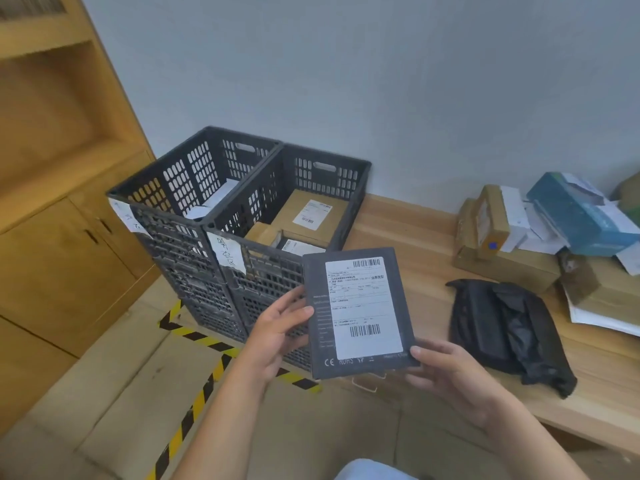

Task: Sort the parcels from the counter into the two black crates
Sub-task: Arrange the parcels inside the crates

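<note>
Label [363,306] faced up, I'd guess for reading where it belonged: left hand [280,329] pinched the dark parcel [320,355] by its side, right hand [450,374] gripped its bottom corner. It hung before the black crates [270,285], off the surface [415,258].

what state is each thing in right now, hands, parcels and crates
left hand, grips the dark flat box's left edge
right hand, pinches its lower right corner
dark flat box, held up, label facing the camera
left crate, upright, parcel inside
right crate, upright, brown boxes inside
black bag, crumpled on the counter
parcel pile, unsorted on the counter
</note>
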